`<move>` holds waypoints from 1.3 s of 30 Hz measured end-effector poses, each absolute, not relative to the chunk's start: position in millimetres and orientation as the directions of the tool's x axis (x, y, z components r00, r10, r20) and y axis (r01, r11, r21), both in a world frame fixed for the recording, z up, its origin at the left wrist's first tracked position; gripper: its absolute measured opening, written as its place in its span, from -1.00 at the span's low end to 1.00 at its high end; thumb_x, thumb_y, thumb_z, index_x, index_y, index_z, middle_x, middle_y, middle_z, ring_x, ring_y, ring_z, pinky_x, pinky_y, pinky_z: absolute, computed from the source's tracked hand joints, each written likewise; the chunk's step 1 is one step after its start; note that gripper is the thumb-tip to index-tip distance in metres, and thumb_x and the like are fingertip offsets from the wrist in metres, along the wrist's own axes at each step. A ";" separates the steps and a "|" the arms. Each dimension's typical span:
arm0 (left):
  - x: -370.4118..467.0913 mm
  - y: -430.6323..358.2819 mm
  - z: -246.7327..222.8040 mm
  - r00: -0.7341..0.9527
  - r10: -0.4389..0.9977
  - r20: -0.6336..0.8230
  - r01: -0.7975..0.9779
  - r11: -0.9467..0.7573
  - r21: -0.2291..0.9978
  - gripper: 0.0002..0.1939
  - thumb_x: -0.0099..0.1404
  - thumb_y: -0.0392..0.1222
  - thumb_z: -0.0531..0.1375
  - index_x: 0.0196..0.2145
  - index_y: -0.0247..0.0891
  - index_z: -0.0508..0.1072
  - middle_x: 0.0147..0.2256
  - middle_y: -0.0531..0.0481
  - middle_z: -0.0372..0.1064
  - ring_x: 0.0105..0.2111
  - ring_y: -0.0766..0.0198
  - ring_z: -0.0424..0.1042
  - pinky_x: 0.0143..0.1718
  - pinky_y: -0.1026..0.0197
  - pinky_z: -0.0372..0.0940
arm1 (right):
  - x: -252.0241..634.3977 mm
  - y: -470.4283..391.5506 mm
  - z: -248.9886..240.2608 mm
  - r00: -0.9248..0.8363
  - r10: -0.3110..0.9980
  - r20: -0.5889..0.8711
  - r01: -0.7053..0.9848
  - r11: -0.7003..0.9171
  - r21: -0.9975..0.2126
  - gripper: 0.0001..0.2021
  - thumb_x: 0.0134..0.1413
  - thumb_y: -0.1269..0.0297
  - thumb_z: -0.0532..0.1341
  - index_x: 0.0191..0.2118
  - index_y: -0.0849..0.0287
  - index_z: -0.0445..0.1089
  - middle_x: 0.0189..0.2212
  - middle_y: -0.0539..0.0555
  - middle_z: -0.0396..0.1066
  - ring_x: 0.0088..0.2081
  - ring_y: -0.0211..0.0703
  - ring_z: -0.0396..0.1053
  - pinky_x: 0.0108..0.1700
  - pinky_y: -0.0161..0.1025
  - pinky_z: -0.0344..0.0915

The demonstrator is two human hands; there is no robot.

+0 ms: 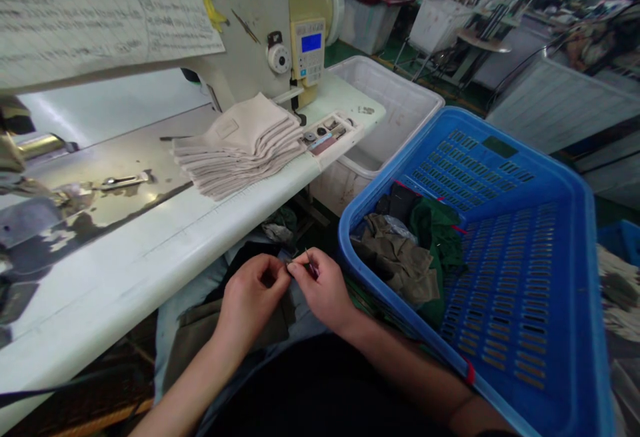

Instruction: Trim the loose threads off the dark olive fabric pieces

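My left hand (pixel 253 290) and my right hand (pixel 324 285) meet above my lap, thumbs and fingertips pinched close together. Between the fingers of my right hand sticks up a thin dark pointed tool (pixel 311 264); its kind is too small to tell. Whatever my left fingertips pinch is hidden. Below the hands, olive-brown cloth (pixel 200 330) lies over light blue fabric on my lap. A stack of beige cloth pieces (pixel 245 144) rests on the sewing machine table (pixel 165 257), beyond my hands.
The sewing machine (pixel 250 30) with a control panel (pixel 309 50) stands across the table. A small parts tray (pixel 333 134) is set in the tabletop. To my right, a blue basket (pixel 505 384) holds green and brown cloth. A white bin (pixel 425 100) stands behind it.
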State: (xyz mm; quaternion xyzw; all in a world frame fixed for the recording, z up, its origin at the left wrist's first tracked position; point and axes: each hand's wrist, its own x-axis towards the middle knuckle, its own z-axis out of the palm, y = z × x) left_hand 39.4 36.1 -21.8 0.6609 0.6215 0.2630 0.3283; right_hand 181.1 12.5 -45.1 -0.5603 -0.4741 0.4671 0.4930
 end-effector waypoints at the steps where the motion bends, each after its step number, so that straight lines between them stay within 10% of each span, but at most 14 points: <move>1: 37.9 37.2 -22.7 0.080 0.996 -0.047 0.660 -0.018 0.751 -0.81 0.11 -0.06 0.14 -0.56 -0.16 0.40 -0.54 0.05 0.41 -0.48 0.20 0.39 -0.38 0.19 0.22 | 180.9 13.3 -45.4 0.115 0.986 -0.123 -0.012 -0.122 -0.992 -0.84 0.11 0.21 0.25 -0.41 0.17 0.37 -0.48 -0.05 0.32 -0.42 -0.26 0.25 -0.33 -0.29 0.20; 6: 26.4 41.1 -22.6 0.064 0.983 -0.174 0.574 0.106 0.812 -0.66 0.19 0.04 0.11 -0.63 -0.17 0.38 -0.61 0.04 0.36 -0.52 0.21 0.34 -0.42 0.20 0.19 | 179.2 17.6 -47.3 0.025 0.904 -0.427 -0.353 -0.392 -0.850 -0.72 0.00 0.06 0.33 -0.40 0.14 0.31 -0.68 -0.23 0.00 -0.64 -0.38 -0.12 -0.59 -0.34 -0.12; 12: 29.6 29.0 -14.8 0.076 0.915 -0.396 0.141 0.383 0.913 -0.66 0.09 0.11 0.34 -0.36 -0.24 0.57 -0.46 0.03 0.51 -0.45 0.25 0.43 -0.35 0.26 0.32 | 174.5 17.2 -47.3 0.004 0.914 -0.405 -0.333 -0.380 -0.863 -0.73 0.00 0.06 0.32 -0.40 0.15 0.33 -0.69 -0.23 0.02 -0.65 -0.38 -0.09 -0.60 -0.35 -0.09; 18: 29.2 21.3 -20.6 0.019 0.853 -0.522 -0.134 0.520 0.844 -0.58 -0.07 0.07 0.47 -0.32 -0.27 0.61 -0.39 -0.02 0.59 -0.37 0.24 0.53 -0.23 0.26 0.40 | 174.2 9.8 -47.3 0.166 0.984 0.059 0.151 0.034 -0.988 -0.88 0.16 0.28 0.24 -0.38 0.17 0.42 -0.45 0.01 0.41 -0.41 -0.24 0.35 -0.35 -0.31 0.29; 23: 29.6 13.1 -13.1 0.066 0.817 -0.573 -0.272 0.567 0.778 -0.53 -0.05 0.07 0.49 -0.26 -0.31 0.64 -0.30 -0.10 0.63 -0.27 0.18 0.58 -0.10 0.21 0.43 | 180.7 3.2 -52.2 -0.080 0.837 0.542 0.563 0.486 -0.668 -0.85 0.28 0.41 0.15 -0.26 0.16 0.48 -0.28 0.12 0.51 -0.30 -0.19 0.47 -0.31 -0.31 0.35; 30: 24.6 9.2 -15.4 -0.070 0.821 -0.567 -0.254 0.535 0.806 -0.61 -0.14 0.01 0.51 -0.39 -0.28 0.64 -0.38 -0.07 0.64 -0.39 0.20 0.57 -0.23 0.23 0.45 | 177.1 5.2 -47.0 -0.141 0.828 0.542 0.522 0.527 -0.670 -0.88 0.30 0.32 0.17 -0.22 0.16 0.46 -0.25 0.12 0.51 -0.24 -0.19 0.51 -0.27 -0.33 0.39; 39: 25.7 8.5 -8.1 -0.103 0.928 -0.358 0.196 0.372 0.907 -0.77 -0.08 -0.01 0.39 -0.48 -0.20 0.65 -0.45 -0.02 0.62 -0.36 0.14 0.57 -0.27 0.23 0.42 | 177.3 11.5 -45.5 -0.241 0.874 0.423 0.660 0.467 -0.589 -0.92 0.17 0.36 0.19 -0.33 0.16 0.42 -0.30 0.08 0.48 -0.40 -0.22 0.42 -0.42 -0.31 0.22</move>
